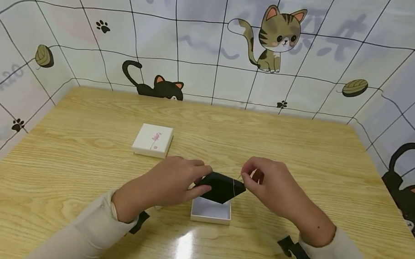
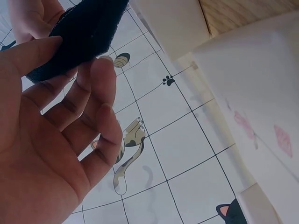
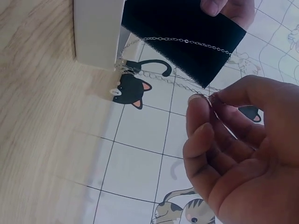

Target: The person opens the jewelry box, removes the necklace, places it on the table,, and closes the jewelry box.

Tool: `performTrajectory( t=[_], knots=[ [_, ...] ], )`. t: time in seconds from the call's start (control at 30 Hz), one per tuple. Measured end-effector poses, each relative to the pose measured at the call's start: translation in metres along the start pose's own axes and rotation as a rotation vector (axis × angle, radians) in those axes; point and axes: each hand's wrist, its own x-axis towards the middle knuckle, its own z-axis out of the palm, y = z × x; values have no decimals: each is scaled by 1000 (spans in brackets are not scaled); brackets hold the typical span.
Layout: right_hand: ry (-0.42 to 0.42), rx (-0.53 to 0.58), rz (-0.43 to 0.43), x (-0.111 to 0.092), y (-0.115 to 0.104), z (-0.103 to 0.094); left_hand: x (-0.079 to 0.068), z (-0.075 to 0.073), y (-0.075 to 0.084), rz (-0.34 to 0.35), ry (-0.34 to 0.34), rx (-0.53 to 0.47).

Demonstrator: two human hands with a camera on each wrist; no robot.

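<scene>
Black pad [image 1: 217, 189] is held tilted in the air just above the open white box tray [image 1: 210, 220], its lower part hiding the far side of the tray from the head view. The left hand [image 1: 175, 179] grips it from the left, thumb on the near face and fingers behind. A thin silver chain [image 3: 187, 41] crosses the face of the pad close to its right end, and more of its links run slackly to a loose bunch beside the tray's edge; I cannot tell whether the bunch touches the tray. On the right, the right hand [image 1: 274, 185] pinches part of the chain between thumb and forefinger, the tips drawn narrow, just beside the right corner of the pad. The tray sits on the wooden bench [image 1: 303, 151], its pale inside partly in sight. Farther off and to the left, a white lid [image 1: 144, 144] with a pink flower print lies flat on the bench, near the left hand. Beyond the far edge hangs a white cloth [image 1: 201, 45] printed with cats, paw marks and grid lines
</scene>
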Motion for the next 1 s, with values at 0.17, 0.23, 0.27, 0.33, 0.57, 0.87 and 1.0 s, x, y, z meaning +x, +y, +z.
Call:
performTrajectory(
  t=[0.17, 0.23, 0.27, 0.33, 0.57, 0.87, 1.0],
  knots=[
    [37, 112, 6, -1, 2, 0, 1, 1, 0, -1, -4, -8],
    [36, 144, 18, -1, 3, -1, 1, 1, 0, -1, -4, -10],
    [34, 156, 25, -1, 3, -1, 1, 1, 0, 1, -3, -10],
    [28, 177, 39, -1, 3, -2, 0, 1, 0, 1, 0, -6],
    [25, 176, 22, -1, 5, 0, 0, 2, 0, 2, 6, -13],
    [29, 127, 10, -1, 5, 1, 1, 2, 0, -7, -8, -13],
    [44, 103, 9, 0, 6, 2, 1, 1, 1, -9, -9, -13]
  ],
)
